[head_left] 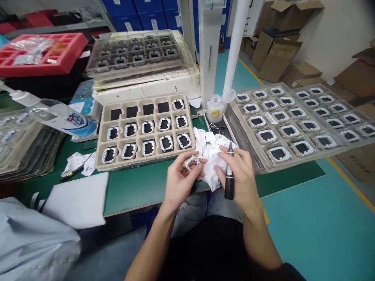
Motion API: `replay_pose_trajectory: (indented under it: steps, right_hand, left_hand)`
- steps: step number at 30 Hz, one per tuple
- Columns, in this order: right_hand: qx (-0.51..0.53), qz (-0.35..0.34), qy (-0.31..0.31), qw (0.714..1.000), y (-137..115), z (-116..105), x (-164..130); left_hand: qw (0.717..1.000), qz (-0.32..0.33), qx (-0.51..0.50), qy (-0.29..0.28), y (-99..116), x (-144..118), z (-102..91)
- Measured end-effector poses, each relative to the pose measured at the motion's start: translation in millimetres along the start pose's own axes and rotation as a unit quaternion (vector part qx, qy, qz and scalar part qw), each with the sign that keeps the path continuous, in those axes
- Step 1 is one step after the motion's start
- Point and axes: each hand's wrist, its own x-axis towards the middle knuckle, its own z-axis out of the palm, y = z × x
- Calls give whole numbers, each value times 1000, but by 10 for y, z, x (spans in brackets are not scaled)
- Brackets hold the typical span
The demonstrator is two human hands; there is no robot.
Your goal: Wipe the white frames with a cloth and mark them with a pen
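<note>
Both bare forearms rise from six o'clock, the left hand (179, 180) pinching and the right hand (240, 175) seemingly curled closed, nearly touching.

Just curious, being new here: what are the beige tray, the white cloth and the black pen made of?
Tray: probably thin moulded plastic, matte beige, with formed pockets. Cloth: soft crumpled white fabric or paper wipe; hard to tell. Pen in the right hand: seemingly smooth black plastic, slightly glossy.

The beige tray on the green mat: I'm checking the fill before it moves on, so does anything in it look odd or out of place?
The beige tray is not evenly filled: four top-row pockets show only dark squares, without the white frames seen elsewhere. One white frame is in the left hand; the right hand holds a black marker and crumpled white cloth.
</note>
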Motion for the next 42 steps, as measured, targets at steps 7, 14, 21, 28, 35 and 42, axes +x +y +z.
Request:
replay_pose_trajectory:
  steps: [7, 14, 21, 28, 35, 42]
  right_hand:
    - [-105, 7, 11, 994, 43, 225, 37]
    - [-3, -23, 144, 989, 123, 341, 14]
    - [-64, 31, 44, 997, 83, 294, 8]
    - [41, 9, 179, 983, 53, 316, 29]
    - [289, 115, 298, 902, -76, 268, 66]
    - [412, 182, 250, 857, -80, 248, 98]
  left_hand:
    - [999, -7, 49, -21, -116, -80, -66]
    - [999, -6, 41, -32, -117, -93, -104]
    - [985, 37, 114, -122, -86, -118, -139]
    - [959, 90, 177, -199, -31, -137, -167]
    - [963, 88, 177, -183, 0, -140, -153]
    - [976, 60, 148, -147, -2, -151, -139]
